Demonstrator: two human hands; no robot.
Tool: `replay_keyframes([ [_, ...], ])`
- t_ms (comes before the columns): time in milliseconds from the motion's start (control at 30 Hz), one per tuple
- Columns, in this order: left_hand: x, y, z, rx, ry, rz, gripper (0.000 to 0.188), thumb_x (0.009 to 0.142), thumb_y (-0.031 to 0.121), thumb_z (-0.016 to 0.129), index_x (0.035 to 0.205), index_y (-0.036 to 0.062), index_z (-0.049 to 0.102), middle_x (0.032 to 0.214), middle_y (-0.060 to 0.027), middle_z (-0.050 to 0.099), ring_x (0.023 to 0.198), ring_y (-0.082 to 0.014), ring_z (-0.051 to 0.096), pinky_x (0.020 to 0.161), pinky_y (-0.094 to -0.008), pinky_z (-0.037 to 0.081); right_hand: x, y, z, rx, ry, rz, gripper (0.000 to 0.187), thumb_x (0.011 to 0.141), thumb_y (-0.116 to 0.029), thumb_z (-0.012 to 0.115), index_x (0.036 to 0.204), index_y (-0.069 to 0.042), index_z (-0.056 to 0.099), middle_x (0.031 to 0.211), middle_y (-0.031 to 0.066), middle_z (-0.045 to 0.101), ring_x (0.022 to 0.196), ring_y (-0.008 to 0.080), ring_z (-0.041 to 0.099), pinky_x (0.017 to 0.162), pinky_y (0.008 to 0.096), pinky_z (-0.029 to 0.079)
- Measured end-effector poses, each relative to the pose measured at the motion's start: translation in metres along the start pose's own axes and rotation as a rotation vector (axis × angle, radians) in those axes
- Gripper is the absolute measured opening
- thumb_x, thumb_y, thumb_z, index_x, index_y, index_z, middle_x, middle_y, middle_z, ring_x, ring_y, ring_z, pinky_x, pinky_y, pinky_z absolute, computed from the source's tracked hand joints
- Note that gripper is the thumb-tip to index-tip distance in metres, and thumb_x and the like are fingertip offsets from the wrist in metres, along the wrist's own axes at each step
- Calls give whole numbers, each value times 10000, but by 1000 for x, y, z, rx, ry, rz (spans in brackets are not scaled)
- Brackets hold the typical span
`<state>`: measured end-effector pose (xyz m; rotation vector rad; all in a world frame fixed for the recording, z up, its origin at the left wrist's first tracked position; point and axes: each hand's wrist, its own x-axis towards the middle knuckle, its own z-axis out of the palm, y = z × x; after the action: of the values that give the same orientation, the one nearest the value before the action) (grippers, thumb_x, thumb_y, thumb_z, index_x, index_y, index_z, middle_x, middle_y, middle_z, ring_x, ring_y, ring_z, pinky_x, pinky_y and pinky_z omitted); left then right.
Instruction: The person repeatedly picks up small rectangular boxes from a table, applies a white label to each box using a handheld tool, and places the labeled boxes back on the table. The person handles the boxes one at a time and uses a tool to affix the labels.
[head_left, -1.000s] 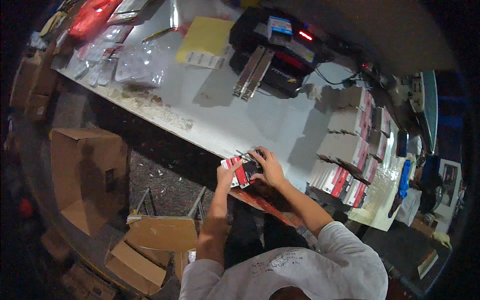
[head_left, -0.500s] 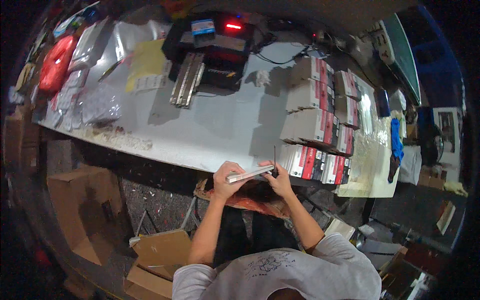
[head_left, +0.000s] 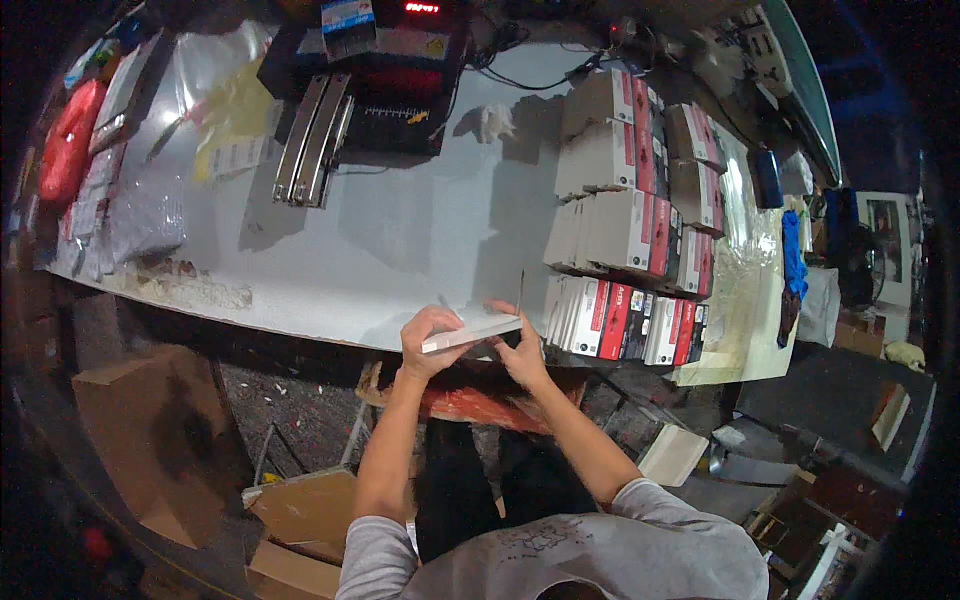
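A thin white carton [head_left: 473, 334] lies between my two hands at the front edge of the table, its long side tilted up slightly to the right. My left hand [head_left: 424, 346] wraps round the left end, with the thumb on top. Closed on the right end is my right hand [head_left: 524, 358]; a thin dark upright strip [head_left: 520, 290] stands out there, and I cannot make out what it is. Close by on the right, several rows of thin white, red and black cartons [head_left: 628, 235] stand packed side by side.
A black machine [head_left: 385, 80] with a red lit display stands at the back, metal bars [head_left: 315, 140] against its left. Plastic bags [head_left: 150, 215] and a red bag [head_left: 70, 140] lie at the left. Brown cardboard boxes [head_left: 160, 430] stand on the floor.
The view has shifted, so the table sits further left and up in the picture. Both hands still hold the carton, which looks turned slightly.
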<state>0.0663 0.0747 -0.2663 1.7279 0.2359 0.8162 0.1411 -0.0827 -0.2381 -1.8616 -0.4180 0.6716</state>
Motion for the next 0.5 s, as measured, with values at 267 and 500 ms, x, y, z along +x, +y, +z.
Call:
replay_keyframes([
  [267, -3, -7, 7, 33, 103, 68, 282, 619, 164, 810, 620, 75, 542, 596, -45, 568, 515, -178, 542, 456, -271, 406, 12, -4, 2, -105, -5, -111, 433, 806, -42, 594, 1216, -33, 454, 1057, 69, 616, 644, 88, 535, 568, 227, 447],
  [500, -59, 52, 40, -8, 542, -971, 266, 731, 247, 747, 731, -3, 656, 615, -24, 610, 546, -70, 522, 492, -273, 419, -74, -58, -26, -214, 196, 246, 293, 913, -231, 507, 1090, 3, 502, 842, 123, 673, 667, 192, 659, 656, 336, 495],
])
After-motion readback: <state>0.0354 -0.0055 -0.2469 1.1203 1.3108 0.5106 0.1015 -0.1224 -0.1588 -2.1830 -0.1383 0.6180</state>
